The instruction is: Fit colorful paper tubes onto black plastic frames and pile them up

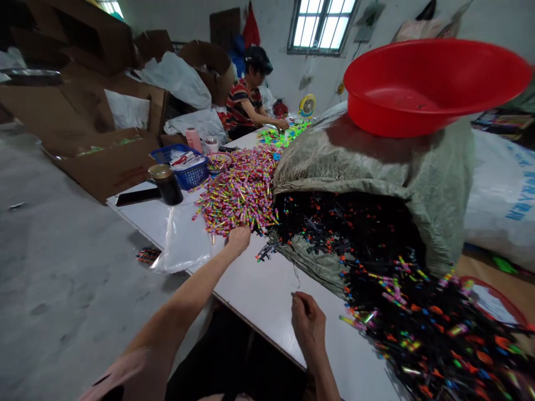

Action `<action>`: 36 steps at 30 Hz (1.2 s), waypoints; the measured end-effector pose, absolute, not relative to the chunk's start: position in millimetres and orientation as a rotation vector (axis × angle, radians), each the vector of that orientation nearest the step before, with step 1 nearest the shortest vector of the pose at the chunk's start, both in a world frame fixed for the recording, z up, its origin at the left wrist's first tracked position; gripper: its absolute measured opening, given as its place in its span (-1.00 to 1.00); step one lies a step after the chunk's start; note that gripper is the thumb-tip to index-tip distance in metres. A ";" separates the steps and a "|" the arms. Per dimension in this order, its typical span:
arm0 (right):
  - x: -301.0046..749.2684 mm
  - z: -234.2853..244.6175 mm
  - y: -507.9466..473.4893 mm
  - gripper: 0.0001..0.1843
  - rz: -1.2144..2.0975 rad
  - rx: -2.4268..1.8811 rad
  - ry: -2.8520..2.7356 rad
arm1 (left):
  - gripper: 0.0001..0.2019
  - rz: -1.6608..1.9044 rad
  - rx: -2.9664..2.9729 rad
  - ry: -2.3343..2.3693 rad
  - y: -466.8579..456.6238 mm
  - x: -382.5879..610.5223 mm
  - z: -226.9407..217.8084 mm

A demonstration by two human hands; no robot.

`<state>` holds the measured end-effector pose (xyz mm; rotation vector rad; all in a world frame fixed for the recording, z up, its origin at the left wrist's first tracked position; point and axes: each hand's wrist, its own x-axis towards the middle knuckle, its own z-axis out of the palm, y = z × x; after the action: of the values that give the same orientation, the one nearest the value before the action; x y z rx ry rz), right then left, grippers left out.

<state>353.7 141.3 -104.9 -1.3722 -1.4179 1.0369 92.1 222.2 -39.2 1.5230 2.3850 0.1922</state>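
Observation:
My left hand point(239, 239) is closed at the near edge of a heap of small pink and yellow tubes point(240, 195); its fingertips are hidden, so what it grips cannot be made out. Over the white table point(259, 284), my right hand point(308, 320) has its fingers curled in, thumb against forefinger; anything in that pinch is too small to name. A small black toy gun point(266, 252) lies just right of my left hand. From the mouth of a large woven sack point(376, 161) spill many black pieces point(451, 351) with orange, blue and green bits.
A red basin point(418, 94) sits on the sack. Left of the heap are a blue basket point(192, 175), a dark lidded jar point(169, 186), a black phone point(137, 196) and a clear plastic bag point(186, 239). Another person point(246, 100) works at the far end. Cardboard boxes point(104, 161) stand left.

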 end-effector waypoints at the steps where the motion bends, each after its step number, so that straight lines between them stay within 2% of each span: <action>1: 353.1 -102.7 141.3 -0.63 1.060 -1.375 -1.417 | -0.74 0.156 1.530 2.378 221.1 93.6 -40.4; 9: 357.9 -105.5 139.5 -0.67 1.033 -1.437 -1.510 | -0.67 0.106 1.690 2.255 192.7 81.1 -33.4; 14: 340.5 -105.2 153.5 -0.70 0.936 -1.432 -1.597 | -0.76 0.131 1.868 2.042 202.4 68.2 -34.5; 17: 301.1 -84.0 180.4 -0.72 0.720 -1.259 -2.025 | -0.78 0.189 1.886 2.026 203.5 74.7 -39.3; 21: 244.3 -48.8 219.8 -0.60 0.238 -1.255 -2.611 | -0.81 0.341 1.852 2.113 180.1 83.4 -45.4; 24: 229.1 -36.3 230.5 -0.72 0.042 -1.249 -2.834 | -0.75 0.818 1.503 2.025 150.7 85.7 -58.2; 26: 235.4 -36.5 226.9 -0.78 0.029 -1.210 -2.872 | -0.65 1.185 1.077 1.732 134.8 89.5 -68.3; 28: 251.5 -39.9 218.1 -0.78 0.020 -1.186 -2.879 | -0.57 1.376 0.758 1.415 126.6 97.1 -74.1; 31: 283.7 -45.6 200.6 -0.79 0.086 -1.169 -2.818 | -0.51 1.502 0.538 1.123 128.4 112.5 -70.2; 35: 316.3 -57.6 173.5 -0.91 0.418 -1.198 -2.408 | -0.47 1.530 0.413 1.001 137.9 130.0 -55.8; 36: 320.2 -62.0 166.9 -0.89 0.505 -1.235 -2.267 | -0.48 1.524 0.406 1.003 138.4 133.4 -53.3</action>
<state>320.2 166.9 -62.0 -1.2355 -2.2672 0.5054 133.4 138.4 -53.3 0.4061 1.0025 1.5238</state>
